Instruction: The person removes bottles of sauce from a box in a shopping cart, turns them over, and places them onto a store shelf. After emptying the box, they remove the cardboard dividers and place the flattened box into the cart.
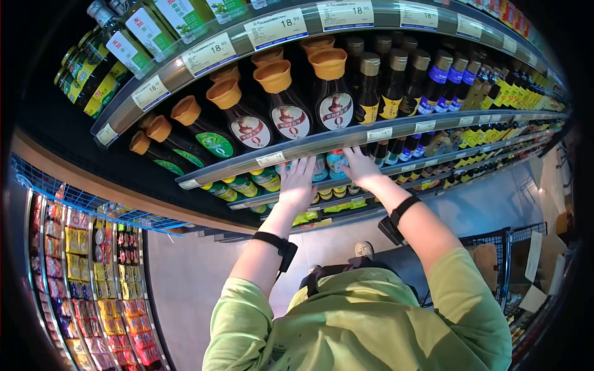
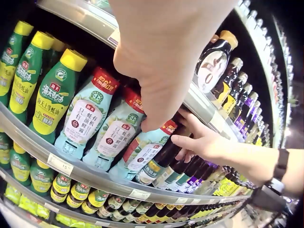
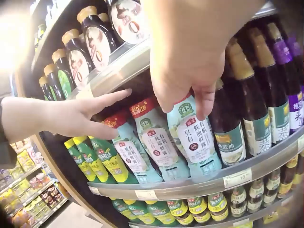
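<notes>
Three light-blue bottles with red caps stand side by side on a shelf under the dark-bottle row. In the right wrist view my right hand (image 3: 190, 57) has finger and thumb on either side of the cap of the rightmost one (image 3: 194, 140). My left hand (image 3: 61, 116), fingers spread, is at the cap of the leftmost one (image 3: 135, 154); contact there is unclear. The middle bottle (image 3: 160, 145) stands between them. In the head view the shelf edge partly covers the fingertips of my left hand (image 1: 298, 182) and right hand (image 1: 365, 170).
Green bottles with yellow caps (image 2: 54, 97) stand left of the light-blue ones, dark sauce bottles (image 3: 247, 95) right. Above runs a shelf edge with price tags (image 1: 278, 157). Small jars (image 3: 197, 206) fill the shelf below. A cart (image 1: 507, 260) stands at the right.
</notes>
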A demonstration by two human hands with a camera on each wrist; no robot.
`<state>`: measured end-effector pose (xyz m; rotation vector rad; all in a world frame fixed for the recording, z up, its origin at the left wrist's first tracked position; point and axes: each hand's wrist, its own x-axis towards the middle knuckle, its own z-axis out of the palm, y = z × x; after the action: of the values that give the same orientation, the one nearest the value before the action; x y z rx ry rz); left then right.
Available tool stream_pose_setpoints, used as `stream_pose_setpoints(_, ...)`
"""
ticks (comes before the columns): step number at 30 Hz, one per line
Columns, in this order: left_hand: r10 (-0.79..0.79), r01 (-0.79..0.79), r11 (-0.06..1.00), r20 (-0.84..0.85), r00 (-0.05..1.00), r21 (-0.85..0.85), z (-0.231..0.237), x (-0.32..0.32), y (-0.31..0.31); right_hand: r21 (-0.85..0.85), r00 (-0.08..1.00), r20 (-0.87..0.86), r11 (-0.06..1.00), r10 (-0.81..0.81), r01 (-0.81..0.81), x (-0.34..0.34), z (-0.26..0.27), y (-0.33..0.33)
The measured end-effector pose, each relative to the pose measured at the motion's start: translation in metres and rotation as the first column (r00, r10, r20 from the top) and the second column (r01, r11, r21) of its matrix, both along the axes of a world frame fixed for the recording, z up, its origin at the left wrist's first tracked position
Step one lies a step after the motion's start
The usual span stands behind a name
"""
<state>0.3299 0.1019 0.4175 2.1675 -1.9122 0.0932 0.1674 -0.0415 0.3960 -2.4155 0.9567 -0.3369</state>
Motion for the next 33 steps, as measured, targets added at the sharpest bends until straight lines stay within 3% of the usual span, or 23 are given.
stream_pose_setpoints(2, 0.056, -0.053, 0.984, -0.012, 0.998, 0.172, 0.003, -0.001, -0.014, -0.015, 0.995, -0.087, 0.999, 0.044, -0.045, 0.012, -0.016, -0.017)
stream_pose_setpoints(5, 0.145, -0.132, 0.956, -0.031, 0.989, 0.26, -0.003, 0.002, -0.031, -0.021, 0.995, 0.054, 0.997, 0.081, -0.08, 0.022, -0.029, -0.034)
stream_pose_setpoints(10, 0.169, -0.163, 0.944, 0.002, 0.986, 0.286, -0.01, 0.003, -0.031, -0.035, 0.991, 0.128, 0.999, 0.037, -0.033, 0.029, -0.028, -0.037)
stream_pose_setpoints(18, 0.166, -0.142, 0.924, -0.04, 0.985, 0.354, 0.001, 0.01, -0.029, -0.042, 0.996, -0.022, 0.996, -0.086, 0.085, 0.034, -0.017, -0.026)
stream_pose_setpoints(21, 0.178, -0.148, 0.917, -0.047, 0.983, 0.371, 0.005, 0.008, -0.03, -0.057, 0.995, 0.061, 0.995, -0.081, 0.085, 0.032, -0.013, -0.023)
stream_pose_setpoints(24, 0.177, -0.136, 0.91, -0.071, 0.982, 0.392, 0.007, 0.009, -0.03, -0.011, 0.996, 0.009, 0.996, -0.09, 0.091, 0.031, -0.005, -0.02)
stream_pose_setpoints(28, 0.141, -0.119, 0.957, -0.067, 0.988, 0.264, 0.005, 0.001, -0.019, -0.064, 0.996, 0.081, 0.997, -0.039, 0.044, 0.028, -0.006, -0.013)
stream_pose_setpoints(29, 0.104, -0.093, 0.989, -0.097, 0.99, 0.113, -0.008, -0.001, -0.012, -0.182, 0.997, 0.056, 0.982, -0.047, 0.056, 0.027, -0.016, -0.012)
stream_pose_setpoints(31, 0.019, -0.039, 0.994, -0.192, 0.981, -0.102, -0.033, -0.006, 0.012, -0.206, 0.997, 0.039, 0.976, -0.063, 0.069, 0.021, -0.019, -0.002)
stream_pose_setpoints(33, 0.103, -0.091, 0.995, -0.34, 0.935, 0.05, -0.051, -0.013, 0.046, -0.32, 0.999, 0.016, 0.946, -0.051, 0.054, 0.015, -0.014, 0.015)
